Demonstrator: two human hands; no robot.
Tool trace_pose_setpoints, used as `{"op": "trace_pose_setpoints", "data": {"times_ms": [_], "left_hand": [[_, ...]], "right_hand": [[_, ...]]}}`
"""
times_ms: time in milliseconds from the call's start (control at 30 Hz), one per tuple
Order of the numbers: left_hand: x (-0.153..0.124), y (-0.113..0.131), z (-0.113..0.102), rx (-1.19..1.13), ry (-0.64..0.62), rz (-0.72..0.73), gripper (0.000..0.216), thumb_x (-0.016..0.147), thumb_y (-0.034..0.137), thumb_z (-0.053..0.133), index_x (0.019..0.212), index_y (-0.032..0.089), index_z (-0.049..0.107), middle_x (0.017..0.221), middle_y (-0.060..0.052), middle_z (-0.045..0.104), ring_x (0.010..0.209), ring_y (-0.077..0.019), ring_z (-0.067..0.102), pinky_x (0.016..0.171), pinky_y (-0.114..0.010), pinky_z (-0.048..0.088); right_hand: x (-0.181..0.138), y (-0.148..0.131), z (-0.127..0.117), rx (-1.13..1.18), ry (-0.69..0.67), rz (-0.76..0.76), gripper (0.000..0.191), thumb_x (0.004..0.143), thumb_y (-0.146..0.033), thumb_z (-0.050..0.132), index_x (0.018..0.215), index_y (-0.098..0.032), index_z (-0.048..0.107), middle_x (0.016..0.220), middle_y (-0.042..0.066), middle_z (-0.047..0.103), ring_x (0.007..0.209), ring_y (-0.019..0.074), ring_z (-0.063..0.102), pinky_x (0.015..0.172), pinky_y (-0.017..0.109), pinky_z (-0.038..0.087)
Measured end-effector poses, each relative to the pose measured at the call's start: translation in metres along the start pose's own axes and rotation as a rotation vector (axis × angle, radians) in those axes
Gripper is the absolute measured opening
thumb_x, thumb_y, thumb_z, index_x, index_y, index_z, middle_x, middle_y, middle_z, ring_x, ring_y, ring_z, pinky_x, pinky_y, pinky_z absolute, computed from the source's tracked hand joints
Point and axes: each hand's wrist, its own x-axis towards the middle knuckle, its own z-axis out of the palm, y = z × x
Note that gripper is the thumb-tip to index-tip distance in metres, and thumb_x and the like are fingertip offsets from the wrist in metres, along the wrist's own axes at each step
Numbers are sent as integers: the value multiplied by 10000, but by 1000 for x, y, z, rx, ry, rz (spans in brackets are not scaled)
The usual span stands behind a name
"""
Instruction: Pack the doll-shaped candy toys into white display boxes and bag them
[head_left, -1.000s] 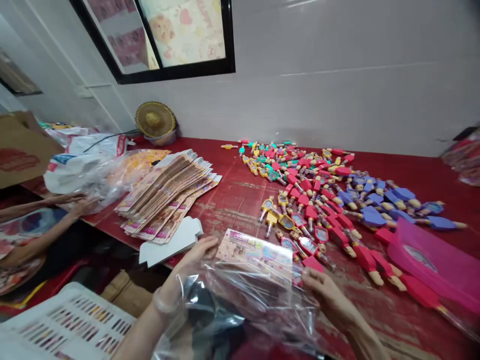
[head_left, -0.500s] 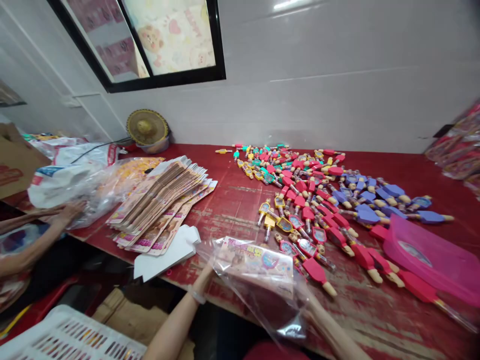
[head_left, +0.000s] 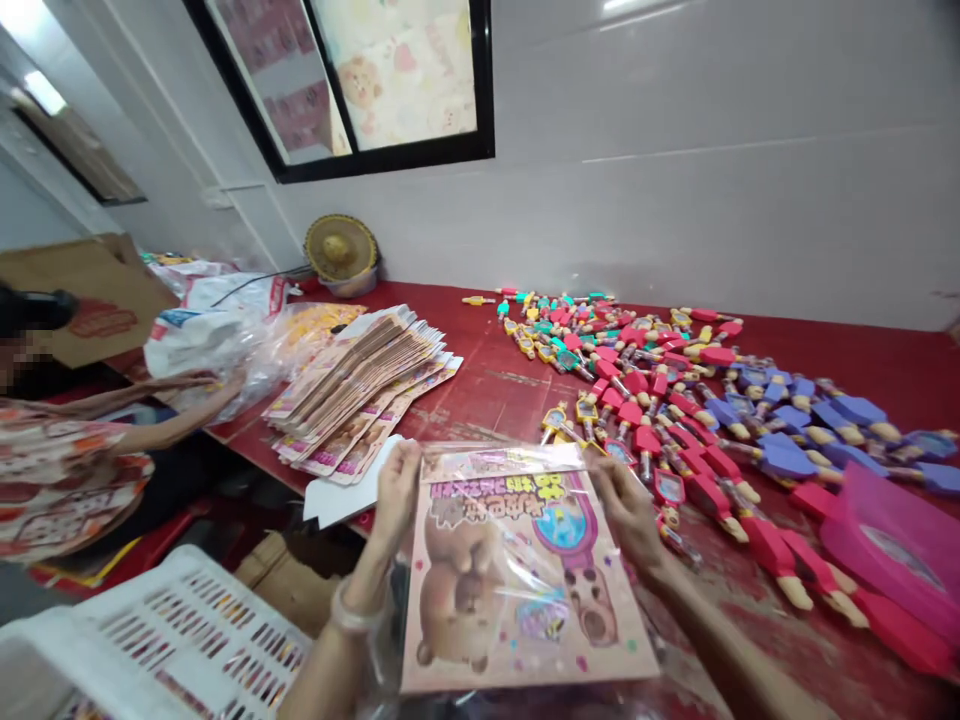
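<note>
I hold a pink printed card in a clear plastic bag [head_left: 510,580] upright in front of me, above the near edge of the red table [head_left: 487,390]. My left hand [head_left: 396,490] pinches its top left corner. My right hand [head_left: 628,510] grips its top right corner. The card shows a cartoon bear and a round toy picture. Just beyond it lie several red, yellow and purple plastic toys [head_left: 675,400] scattered across the table.
A fanned stack of printed cards [head_left: 360,380] lies left of centre, with white card blanks [head_left: 337,495] at the edge. Another person [head_left: 67,460] at the left reaches toward plastic bags [head_left: 202,335]. A white crate [head_left: 150,640] sits below left, a pink tray [head_left: 892,540] right.
The bagged card has been raised from lying flat near the table edge to standing upright facing me, and both hands have shifted to its top corners. The view has turned slightly left.
</note>
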Motion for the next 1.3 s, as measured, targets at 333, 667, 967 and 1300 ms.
{"op": "trace_pose_setpoints", "data": {"times_ms": [333, 667, 967, 1300], "left_hand": [[52, 16, -32, 284, -69, 417, 320, 996, 458, 528, 826, 194, 589, 693, -13, 677, 643, -143, 634, 700, -267, 491], [-175, -142, -10, 405, -49, -59, 311, 943, 470, 564, 893, 226, 750, 1013, -81, 772, 1026, -251, 700, 995, -421, 516], [-196, -151, -9, -101, 57, -979, 971, 627, 925, 493, 1037, 89, 767, 1163, -215, 739, 1036, -315, 704, 878, -411, 535], [-192, -122, -6, -147, -34, -965, 872, 643, 923, 520, 781, 114, 814, 932, -182, 776, 961, -295, 694, 918, -397, 489]], "right_hand": [[126, -16, -19, -840, -427, -900, 362, 1071, -176, 307, 943, -211, 644, 749, 34, 635, 719, 174, 531, 969, 399, 400], [-51, 84, -27, -1082, -439, -517, 197, 956, -70, 516, 852, -186, 638, 941, 92, 702, 954, 269, 595, 903, 419, 376], [-136, 93, 117, -470, -679, -310, 105, 985, -143, 573, 947, -196, 656, 918, 49, 677, 845, 212, 603, 764, 327, 457], [-156, 86, 168, -523, -676, -474, 75, 939, -142, 652, 879, -187, 661, 877, 49, 631, 826, 218, 551, 750, 348, 425]]}}
